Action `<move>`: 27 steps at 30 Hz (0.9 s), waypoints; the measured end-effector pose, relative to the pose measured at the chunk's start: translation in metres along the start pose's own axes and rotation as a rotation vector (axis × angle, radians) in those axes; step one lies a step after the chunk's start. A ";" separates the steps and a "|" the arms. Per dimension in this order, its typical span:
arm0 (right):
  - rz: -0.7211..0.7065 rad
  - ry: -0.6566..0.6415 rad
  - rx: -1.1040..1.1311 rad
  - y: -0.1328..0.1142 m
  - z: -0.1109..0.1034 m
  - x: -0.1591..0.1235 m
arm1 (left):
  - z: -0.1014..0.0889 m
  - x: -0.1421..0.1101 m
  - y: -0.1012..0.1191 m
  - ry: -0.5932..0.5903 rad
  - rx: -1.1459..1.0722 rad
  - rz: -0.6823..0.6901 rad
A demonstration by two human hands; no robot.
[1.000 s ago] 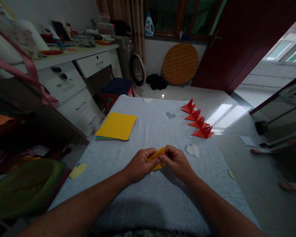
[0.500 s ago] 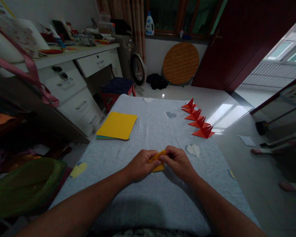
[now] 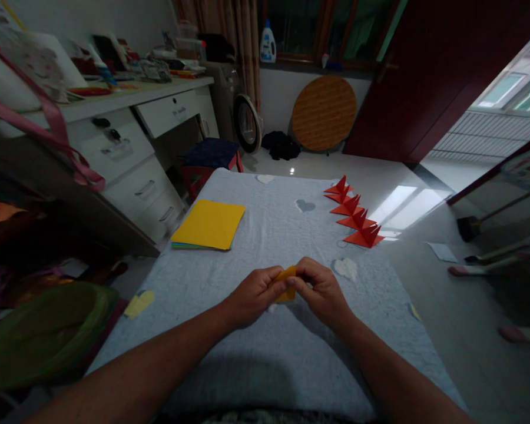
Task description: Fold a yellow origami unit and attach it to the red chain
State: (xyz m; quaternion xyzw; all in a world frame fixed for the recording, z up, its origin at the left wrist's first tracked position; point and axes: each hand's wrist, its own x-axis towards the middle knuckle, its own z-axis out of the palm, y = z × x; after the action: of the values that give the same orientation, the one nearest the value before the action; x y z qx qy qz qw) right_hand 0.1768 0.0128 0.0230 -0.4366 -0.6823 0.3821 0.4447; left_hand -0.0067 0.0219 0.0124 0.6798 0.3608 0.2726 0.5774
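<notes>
Between my two hands is a small folded piece of yellow origami paper (image 3: pixel 286 294), held just above the cloth near the table's middle. My left hand (image 3: pixel 255 295) pinches its left side, thumb in front. From the right, my right hand (image 3: pixel 318 288) grips the upper right edge with thumb and bent fingers. Both thumbs meet over the paper and hide part of its folds. To the left lies a stack of square paper (image 3: pixel 209 225), yellow on top with blue-green edges beneath. A row of red folded paper pieces (image 3: pixel 364 237) stands along the table's right side.
A light blue cloth with heart patterns (image 3: pixel 265 353) covers the table. Beyond its far left corner is a stool (image 3: pixel 209 154). A white desk (image 3: pixel 128 147) with drawers runs along the left, above a green basket (image 3: pixel 48 335). Someone's foot (image 3: pixel 514 334) shows at the right.
The yellow paper has tilted up a little between my hands, and its lower edge sits slightly higher. My fingers have shifted a little; both hands keep their hold.
</notes>
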 end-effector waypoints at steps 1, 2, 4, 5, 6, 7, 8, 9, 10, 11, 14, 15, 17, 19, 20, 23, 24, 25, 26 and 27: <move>-0.009 0.014 -0.026 0.000 0.000 0.000 | 0.000 0.000 0.001 -0.003 0.045 0.008; -0.010 0.023 -0.041 0.001 0.001 0.000 | 0.000 0.000 0.001 -0.009 0.089 0.016; 0.004 0.027 -0.042 0.001 0.000 -0.001 | 0.000 0.000 0.003 -0.024 0.155 0.028; 0.018 0.029 -0.032 0.001 0.000 -0.001 | 0.001 0.000 0.004 -0.034 0.174 0.029; 0.032 0.032 -0.019 0.001 0.000 -0.001 | 0.001 -0.001 0.005 -0.045 0.184 0.025; 0.045 0.039 -0.004 0.001 -0.001 -0.001 | 0.001 -0.001 0.005 -0.050 0.188 0.016; 0.059 0.046 0.011 0.001 -0.001 0.000 | 0.001 -0.001 0.005 -0.047 0.186 0.004; 0.074 0.054 0.028 0.000 -0.002 0.000 | 0.001 -0.001 0.005 -0.038 0.179 -0.011; 0.090 0.061 0.051 0.000 -0.002 0.001 | 0.001 -0.001 0.004 -0.028 0.163 -0.028; 0.108 0.066 0.080 0.000 -0.002 0.002 | 0.000 -0.001 0.002 -0.017 0.136 -0.043; 0.185 0.065 0.191 0.003 -0.001 0.003 | -0.001 0.000 -0.001 0.016 0.019 -0.083; 0.212 0.057 0.223 0.005 -0.001 0.003 | -0.001 0.001 -0.002 0.031 -0.016 -0.090; 0.251 0.009 0.252 0.009 0.001 0.003 | -0.002 0.002 -0.001 0.070 -0.058 -0.092; 0.251 -0.039 0.226 0.012 0.003 0.003 | -0.002 0.002 0.000 0.096 -0.068 -0.085; 0.238 -0.051 0.197 0.013 0.004 0.002 | -0.002 0.002 0.000 0.100 -0.070 -0.082; 0.182 -0.034 0.109 0.014 0.002 0.002 | -0.002 0.002 -0.001 0.085 -0.064 -0.094; 0.167 -0.028 0.097 0.014 0.001 0.002 | -0.002 0.001 -0.002 0.071 -0.065 -0.104; 0.158 -0.025 0.100 0.013 -0.001 0.003 | -0.003 0.001 -0.003 0.056 -0.068 -0.111; 0.156 -0.022 0.117 0.012 -0.003 0.003 | -0.003 0.001 -0.004 0.045 -0.074 -0.113; 0.159 -0.021 0.145 0.011 -0.005 0.004 | -0.004 0.001 -0.004 0.045 -0.084 -0.109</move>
State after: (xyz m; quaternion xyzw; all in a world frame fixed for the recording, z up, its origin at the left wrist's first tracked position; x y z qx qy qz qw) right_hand 0.1830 0.0209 0.0154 -0.4519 -0.6206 0.4692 0.4364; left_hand -0.0096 0.0255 0.0089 0.6282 0.3982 0.2708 0.6111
